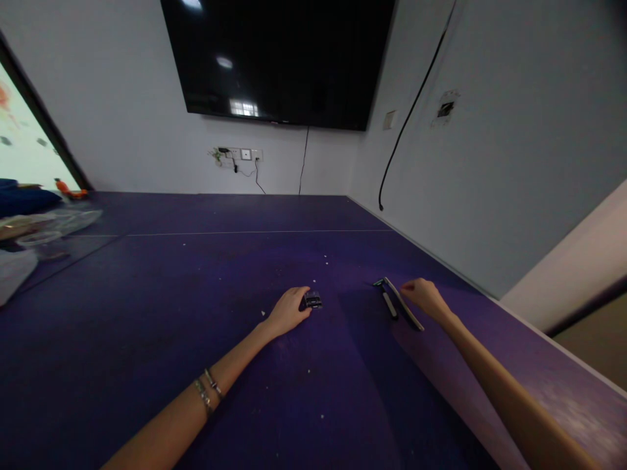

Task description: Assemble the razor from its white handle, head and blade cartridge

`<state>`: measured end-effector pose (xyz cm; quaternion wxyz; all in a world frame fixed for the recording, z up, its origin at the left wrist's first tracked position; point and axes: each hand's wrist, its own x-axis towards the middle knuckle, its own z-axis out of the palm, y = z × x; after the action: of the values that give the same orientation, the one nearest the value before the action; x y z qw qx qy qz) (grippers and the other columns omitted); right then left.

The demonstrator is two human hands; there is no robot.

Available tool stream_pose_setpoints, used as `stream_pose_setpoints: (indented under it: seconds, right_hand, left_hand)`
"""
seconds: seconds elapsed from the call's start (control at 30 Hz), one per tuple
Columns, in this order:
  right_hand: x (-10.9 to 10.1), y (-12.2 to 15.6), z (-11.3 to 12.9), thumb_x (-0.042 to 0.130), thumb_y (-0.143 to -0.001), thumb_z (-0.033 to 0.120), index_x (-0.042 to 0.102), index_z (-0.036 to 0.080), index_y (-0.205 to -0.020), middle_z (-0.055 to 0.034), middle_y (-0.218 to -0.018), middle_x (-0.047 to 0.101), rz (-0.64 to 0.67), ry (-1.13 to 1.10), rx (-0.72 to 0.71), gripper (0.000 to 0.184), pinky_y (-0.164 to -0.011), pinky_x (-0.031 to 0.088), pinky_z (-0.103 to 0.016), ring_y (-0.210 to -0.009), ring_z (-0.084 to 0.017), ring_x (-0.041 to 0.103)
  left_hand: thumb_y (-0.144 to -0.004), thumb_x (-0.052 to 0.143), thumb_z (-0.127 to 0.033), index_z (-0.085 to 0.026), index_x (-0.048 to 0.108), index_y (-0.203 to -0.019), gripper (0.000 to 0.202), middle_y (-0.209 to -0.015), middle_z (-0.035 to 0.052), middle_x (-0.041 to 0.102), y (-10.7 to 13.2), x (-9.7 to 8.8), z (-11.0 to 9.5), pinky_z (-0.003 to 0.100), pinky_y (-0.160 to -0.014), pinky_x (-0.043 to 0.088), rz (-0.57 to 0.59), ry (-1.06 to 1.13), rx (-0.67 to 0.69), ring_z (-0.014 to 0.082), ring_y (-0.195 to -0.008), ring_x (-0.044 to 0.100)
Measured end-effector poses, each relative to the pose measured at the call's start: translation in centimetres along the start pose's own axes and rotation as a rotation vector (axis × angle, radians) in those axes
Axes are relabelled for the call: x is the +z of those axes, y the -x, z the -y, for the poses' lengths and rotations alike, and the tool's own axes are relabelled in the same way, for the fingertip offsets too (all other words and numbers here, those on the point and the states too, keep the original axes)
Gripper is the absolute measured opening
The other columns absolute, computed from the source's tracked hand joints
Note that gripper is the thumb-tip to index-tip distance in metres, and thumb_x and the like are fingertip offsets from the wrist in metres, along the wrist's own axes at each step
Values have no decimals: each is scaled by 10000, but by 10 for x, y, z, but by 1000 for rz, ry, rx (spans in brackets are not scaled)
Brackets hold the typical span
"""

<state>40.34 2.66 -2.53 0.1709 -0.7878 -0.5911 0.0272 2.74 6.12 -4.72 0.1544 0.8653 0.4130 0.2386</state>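
My left hand (290, 311) rests on the purple surface, its thumb and fingers closed round the left side of a small dark rectangular piece (313, 300). The details of that piece are too small to tell. Off to the right lies a razor (390, 305) with a black and grey handle, its head pointing away from me. Beside it is a slim pale stick-like handle (409, 312), whose far end meets the razor's head. My right hand (425, 296) hovers just right of these two, fingertips pinched together. Anything between those fingertips is hidden.
Small white scraps dot the purple surface (220, 346). At the far left are clear plastic packaging (78, 220), dark blue cloth (27, 199) and an orange object (68, 189). A black cable (411, 111) hangs along the right wall. A television (284, 59) hangs above sockets (245, 155).
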Motion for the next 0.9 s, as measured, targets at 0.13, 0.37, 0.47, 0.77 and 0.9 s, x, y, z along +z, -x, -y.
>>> stream_pose_setpoints:
  seconds: [0.13,0.37,0.47,0.77,0.9]
  right_hand:
    - [-14,4,13,541,-756,257,720,126,-902,-100,-832,711,-27,-48,-66,265,-647,444,-236,-787,-215,646]
    - [-27,42,81,645,-716,422,593,188,-1144,-98,-1108,612,150,-291,-647,490,-761,489,-318,-874,-195,605]
    - [-29,62,107,674,-691,443,508,207,-1242,-108,-1226,532,252,-295,-738,622,-775,487,-326,-986,-214,564]
    - [-36,80,127,682,-697,351,561,240,-1165,-66,-1079,546,343,-184,-763,496,-771,452,-310,-911,-196,563]
    - [-38,77,116,663,-708,349,555,240,-1180,-72,-1088,539,353,-193,-737,496,-807,436,-321,-903,-190,556]
  left_hand:
    - [-753,566,-221,-155,487,-1145,405,-1162,83,567,0,-3,-6,343,-982,376,-65,69,24,200,-1097,509]
    - [-714,622,-206,-176,471,-1137,450,-1142,89,561,2,-8,-42,392,-957,402,-97,193,187,224,-1074,521]
    - [-709,634,-206,-175,465,-1142,466,-1145,98,554,7,-10,-58,398,-947,409,-75,224,238,231,-1068,524]
    - [-723,609,-182,-181,460,-1135,438,-1133,98,553,16,-7,-75,422,-937,414,-46,270,274,236,-1064,522]
    - [-736,617,-225,-171,423,-1196,502,-1209,111,514,19,-7,-74,408,-991,379,-50,278,261,237,-1135,482]
